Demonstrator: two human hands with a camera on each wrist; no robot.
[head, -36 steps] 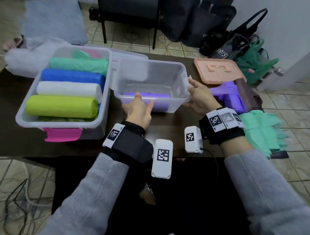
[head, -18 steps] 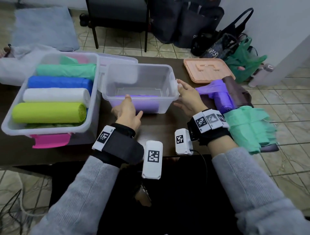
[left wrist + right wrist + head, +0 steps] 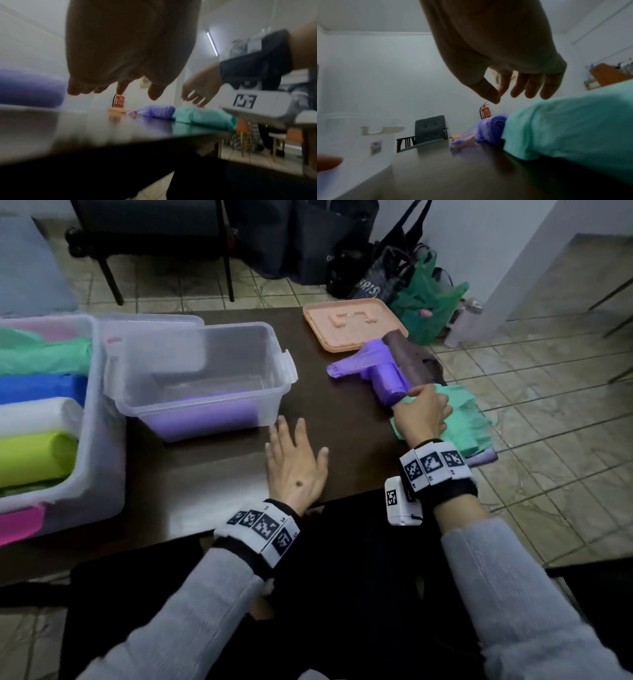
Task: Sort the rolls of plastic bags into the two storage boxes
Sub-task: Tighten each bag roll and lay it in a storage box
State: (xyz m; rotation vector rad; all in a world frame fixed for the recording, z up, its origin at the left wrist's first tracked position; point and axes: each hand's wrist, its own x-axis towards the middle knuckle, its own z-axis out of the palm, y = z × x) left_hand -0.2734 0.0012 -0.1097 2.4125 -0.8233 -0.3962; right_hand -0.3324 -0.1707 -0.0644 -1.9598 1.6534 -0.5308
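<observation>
**Reaching for the next roll: right hand over the loose pile**

Step in hand, as I read it: the pick-up of another roll from the unsorted pile at the table's right edge.

- Your right hand (image 3: 423,414) hovers over the near end of the purple roll (image 3: 387,378) and the green roll (image 3: 459,419) beside it. In the right wrist view the fingers (image 3: 532,86) hang apart and slightly bent, above the rolls, clamped on nothing. Whether they touch the green plastic I cannot tell.
- Your left hand (image 3: 294,463) lies flat over the table (image 3: 205,474), fingers spread and straight, holding nothing, just right of the small clear box (image 3: 274,392).
- The small clear box holds one purple roll (image 3: 205,416) on its floor. The large clear box (image 3: 106,474) at left holds green, blue, white and lime rolls, packed side by side.
- A dark brown roll (image 3: 407,357) lies against the far side of the loose purple one. A peach lid (image 3: 352,325) sits behind the pile.

Next move, my judgement: close round one roll only. The loose purple roll has a tail of bag trailing toward the small box, so grip the body, not the tail, or it may unwind on the lift. Purple likely joins purple in the small box, which has room.
</observation>
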